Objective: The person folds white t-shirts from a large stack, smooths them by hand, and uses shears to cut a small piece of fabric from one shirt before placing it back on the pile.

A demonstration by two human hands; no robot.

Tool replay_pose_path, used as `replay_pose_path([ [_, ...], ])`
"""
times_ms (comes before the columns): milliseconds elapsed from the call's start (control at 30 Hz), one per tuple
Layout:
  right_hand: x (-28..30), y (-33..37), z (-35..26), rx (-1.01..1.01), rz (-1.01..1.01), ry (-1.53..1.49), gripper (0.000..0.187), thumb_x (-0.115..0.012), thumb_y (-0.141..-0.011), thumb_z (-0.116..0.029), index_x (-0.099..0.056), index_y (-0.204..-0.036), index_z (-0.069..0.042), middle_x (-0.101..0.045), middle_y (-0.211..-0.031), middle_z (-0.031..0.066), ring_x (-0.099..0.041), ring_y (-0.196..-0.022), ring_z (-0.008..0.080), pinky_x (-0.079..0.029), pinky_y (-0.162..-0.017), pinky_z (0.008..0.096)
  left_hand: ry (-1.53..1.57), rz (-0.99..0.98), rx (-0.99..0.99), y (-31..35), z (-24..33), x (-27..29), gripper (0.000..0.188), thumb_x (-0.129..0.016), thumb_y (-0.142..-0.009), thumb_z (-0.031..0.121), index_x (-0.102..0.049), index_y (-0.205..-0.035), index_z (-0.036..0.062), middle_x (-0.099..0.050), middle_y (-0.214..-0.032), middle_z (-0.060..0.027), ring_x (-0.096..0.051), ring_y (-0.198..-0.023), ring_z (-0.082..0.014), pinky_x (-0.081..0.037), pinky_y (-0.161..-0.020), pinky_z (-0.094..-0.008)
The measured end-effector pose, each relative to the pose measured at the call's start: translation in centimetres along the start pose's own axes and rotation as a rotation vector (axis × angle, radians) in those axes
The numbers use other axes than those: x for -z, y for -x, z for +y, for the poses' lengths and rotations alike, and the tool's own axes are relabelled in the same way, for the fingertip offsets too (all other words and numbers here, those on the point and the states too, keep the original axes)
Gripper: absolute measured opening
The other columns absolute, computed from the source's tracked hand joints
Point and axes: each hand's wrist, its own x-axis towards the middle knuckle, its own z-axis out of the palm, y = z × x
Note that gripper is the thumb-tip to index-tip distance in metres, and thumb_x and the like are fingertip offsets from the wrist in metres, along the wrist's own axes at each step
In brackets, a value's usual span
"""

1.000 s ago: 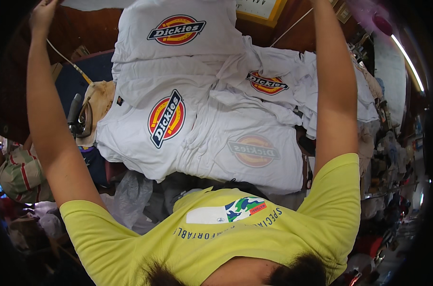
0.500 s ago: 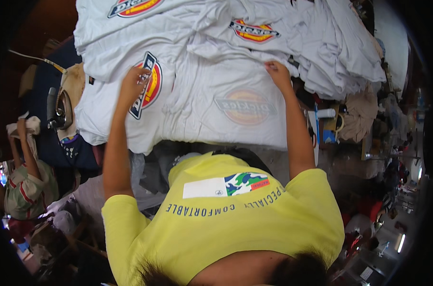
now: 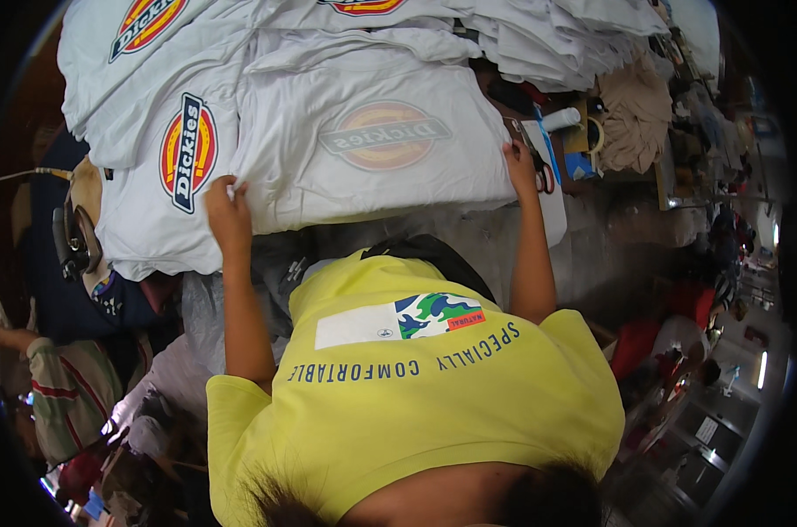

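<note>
A white T-shirt [image 3: 293, 167] lies spread in front of me, its red, yellow and dark chest print showing faintly and mirrored through the cloth. At its near left corner my left hand [image 3: 230, 220] has fingers curled closed on the fabric. My right hand [image 3: 522, 171] pinches the right edge of the same shirt. To the left, another white T-shirt [image 3: 135, 206] lies with its bright oval print face up, close to my left fingers. More white shirts [image 3: 223, 44] are heaped beyond.
An iron [image 3: 75, 241] rests at the left. Scissors [image 3: 543, 176], a white roll [image 3: 561, 119], a tape roll [image 3: 597, 137] and crumpled beige cloth [image 3: 635, 114] lie at the right. At the lower left sits another person in a striped sleeve [image 3: 64, 395].
Both hands have come nearer to my body, the left to the spread shirt's near corner, the right down its right edge. The spread shirt looks smoother and flatter.
</note>
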Motion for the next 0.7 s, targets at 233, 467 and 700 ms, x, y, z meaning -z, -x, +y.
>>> replay_pose_path([
  [233,0.4,-1.8,-0.8,-0.029,-0.081,-0.233,0.028,-0.071,-0.07,-0.017,-0.056,-0.087,0.0,-0.057,-0.074,0.0042,-0.052,-0.067,0.0132,-0.043,-0.064,0.0263,-0.276,-0.191,-0.192,1.8,1.7,-4.9,0.033,-0.068,-0.07,0.019,-0.057,-0.099,0.0061,-0.054,-0.098,-0.0135,-0.052,-0.092,-0.0322,-0.044,-0.072,-0.0397],
  [467,6.2,-0.2,-3.9,0.064,-0.177,-0.116,0.03,-0.071,-0.068,-0.009,-0.057,-0.092,-0.001,-0.052,-0.07,-0.0013,-0.046,-0.06,0.0091,-0.04,-0.057,0.0219,0.143,-0.263,0.092,-0.2,-0.2,-0.2,0.02,-0.062,-0.079,0.018,-0.054,-0.088,0.0017,-0.055,-0.071,-0.0076,-0.052,-0.064,-0.0202,-0.043,-0.06,-0.0327],
  [700,17.7,2.3,-9.7,0.093,0.026,-0.913,0.022,-0.067,-0.078,-0.017,-0.056,-0.095,-0.007,-0.056,-0.078,-0.0002,-0.047,-0.057,0.0038,-0.035,-0.045,0.0168,1.002,0.11,0.174,-2.1,3.6,14.6,0.016,-0.055,-0.088,0.015,-0.05,-0.097,0.0036,-0.052,-0.071,-0.0001,-0.04,-0.052,-0.0038,-0.031,-0.047,-0.0161],
])
